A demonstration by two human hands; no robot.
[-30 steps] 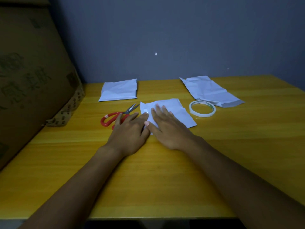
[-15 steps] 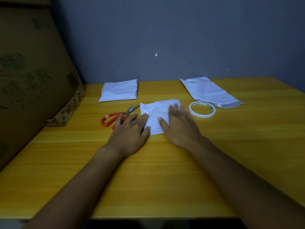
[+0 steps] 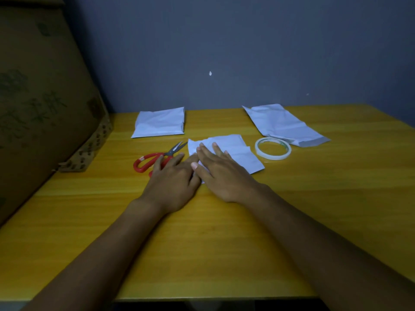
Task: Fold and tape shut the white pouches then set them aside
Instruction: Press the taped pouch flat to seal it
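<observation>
Both hands lay flat, the right hand (image 3: pixel 222 176) with straight, spread fingers (image 3: pixel 203 150) pressing the white pouch (image 3: pixel 242 153), the left hand (image 3: pixel 174 178) touching its left edge beside the scissors (image 3: pixel 155 160).

Cardboard box (image 3: pixel 42 104) at left on yellow wooden table (image 3: pixel 224 254), grey wall (image 3: pixel 224 41) behind

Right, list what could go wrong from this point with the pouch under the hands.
1. Both hands, left hand and right hand, press flat on the folded pouch; lifting one to fetch the tape roll may let the fold spring open.
2. The scissors lie partly under the left fingers, blades pointing toward the pouch, so a sideways slide could snag them.
</observation>
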